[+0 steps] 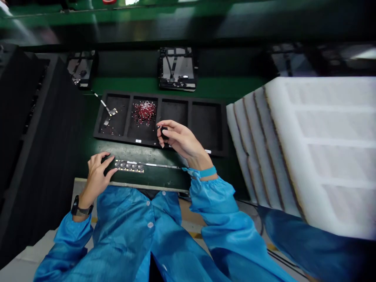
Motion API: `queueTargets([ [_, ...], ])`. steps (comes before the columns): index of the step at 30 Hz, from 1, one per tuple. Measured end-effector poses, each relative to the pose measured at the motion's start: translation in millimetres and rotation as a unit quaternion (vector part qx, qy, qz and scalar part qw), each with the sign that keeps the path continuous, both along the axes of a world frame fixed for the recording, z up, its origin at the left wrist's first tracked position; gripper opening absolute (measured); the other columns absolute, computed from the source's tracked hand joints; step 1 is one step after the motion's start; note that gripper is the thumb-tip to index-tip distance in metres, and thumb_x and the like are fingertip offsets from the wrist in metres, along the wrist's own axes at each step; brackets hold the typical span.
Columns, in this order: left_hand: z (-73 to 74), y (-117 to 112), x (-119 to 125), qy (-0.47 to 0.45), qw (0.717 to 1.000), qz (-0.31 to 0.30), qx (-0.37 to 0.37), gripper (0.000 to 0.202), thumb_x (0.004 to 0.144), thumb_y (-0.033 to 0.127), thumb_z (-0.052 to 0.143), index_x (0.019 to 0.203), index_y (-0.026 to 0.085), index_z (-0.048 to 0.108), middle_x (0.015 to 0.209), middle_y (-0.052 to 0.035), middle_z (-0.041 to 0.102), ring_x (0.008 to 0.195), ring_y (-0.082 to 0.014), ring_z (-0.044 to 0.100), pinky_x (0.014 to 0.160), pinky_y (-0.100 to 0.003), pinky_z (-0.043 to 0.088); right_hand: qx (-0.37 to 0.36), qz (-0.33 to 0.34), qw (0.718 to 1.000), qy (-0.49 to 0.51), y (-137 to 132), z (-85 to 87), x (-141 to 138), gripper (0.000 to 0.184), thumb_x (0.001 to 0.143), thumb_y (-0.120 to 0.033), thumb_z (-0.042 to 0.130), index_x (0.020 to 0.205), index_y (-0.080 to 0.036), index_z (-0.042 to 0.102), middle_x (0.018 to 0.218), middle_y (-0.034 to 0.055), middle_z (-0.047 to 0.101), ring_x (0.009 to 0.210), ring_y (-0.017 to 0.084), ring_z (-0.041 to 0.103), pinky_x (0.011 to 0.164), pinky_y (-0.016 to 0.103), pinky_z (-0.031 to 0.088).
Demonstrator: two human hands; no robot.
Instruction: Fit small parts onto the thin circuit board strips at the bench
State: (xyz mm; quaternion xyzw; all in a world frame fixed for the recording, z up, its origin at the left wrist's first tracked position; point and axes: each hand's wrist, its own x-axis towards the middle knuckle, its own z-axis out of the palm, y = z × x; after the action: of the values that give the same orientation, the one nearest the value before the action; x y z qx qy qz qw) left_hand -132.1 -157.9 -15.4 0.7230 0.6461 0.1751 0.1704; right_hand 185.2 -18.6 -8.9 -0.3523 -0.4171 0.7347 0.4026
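Note:
A narrow strip of small circuit boards (129,166) lies flat on the green work surface, with a long thin strip (160,165) running rightward along its upper edge. My left hand (98,170) rests at the left end of the boards, thumb and fingers apart, its tips at or touching that end. Above the tray's front edge, my right hand (183,141) is closed in a pinch on a small black object (164,132), whose kind I cannot make out. The black compartment tray (129,117) has a pile of tiny red and white parts (144,112) in its second compartment.
The tray's left compartment holds a thin flex strip with a small board (112,112). Behind stand stacks of black and grey flat units (178,68). White foam trays (329,152) are stacked at right; tall black foam (38,137) stands at left.

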Motion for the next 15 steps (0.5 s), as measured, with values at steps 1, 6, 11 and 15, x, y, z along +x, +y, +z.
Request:
queueTargets([
  [1,-0.7,-1.3,1.9,-0.002,1.0,-0.002,0.003,0.033,0.099,0.032,0.066,0.131,0.025,0.07,0.141,-0.0131,0.062,0.129,-0.0347,0.054,0.11,-0.052,0.041,0.0,0.009,1.0,-0.003,-0.6,0.9,-1.3,0.039,0.082,-0.039,0.086,0.112,-0.022,0.068,0.088,0.0006,0.066,0.069,0.014,0.06,0.059,0.028,0.052],
  [6,-2.2,4.0,12.8,-0.044,0.999,-0.025,-0.013,0.019,0.098,0.023,0.062,0.117,0.021,0.066,0.124,-0.0113,0.066,0.119,-0.0306,0.057,0.103,-0.046,0.044,-0.009,0.023,1.0,-0.001,-0.8,2.1,-6.3,0.041,0.08,-0.04,0.088,0.11,-0.02,0.069,0.082,-0.0001,0.067,0.063,0.013,0.058,0.054,0.026,0.047],
  [11,-6.3,12.7,12.3,-0.123,0.99,-0.032,-0.054,0.018,0.095,0.021,0.062,0.113,0.021,0.065,0.1,-0.0051,0.068,0.093,-0.0246,0.062,0.091,-0.04,0.049,-0.005,0.03,0.999,-0.011,1.7,0.6,-7.9,0.04,0.079,-0.039,0.088,0.105,-0.019,0.066,0.084,0.0018,0.071,0.066,0.013,0.06,0.056,0.026,0.047],
  [15,-7.3,19.9,12.6,-0.13,0.988,-0.047,-0.063,0.012,0.093,0.023,0.065,0.103,0.023,0.072,0.092,-0.0039,0.067,0.088,-0.0245,0.063,0.086,-0.039,0.048,0.008,0.042,0.999,-0.006,5.7,-0.4,-8.6,0.032,0.08,-0.035,0.083,0.099,-0.019,0.063,0.084,0.0022,0.073,0.062,0.011,0.058,0.055,0.025,0.046],
])
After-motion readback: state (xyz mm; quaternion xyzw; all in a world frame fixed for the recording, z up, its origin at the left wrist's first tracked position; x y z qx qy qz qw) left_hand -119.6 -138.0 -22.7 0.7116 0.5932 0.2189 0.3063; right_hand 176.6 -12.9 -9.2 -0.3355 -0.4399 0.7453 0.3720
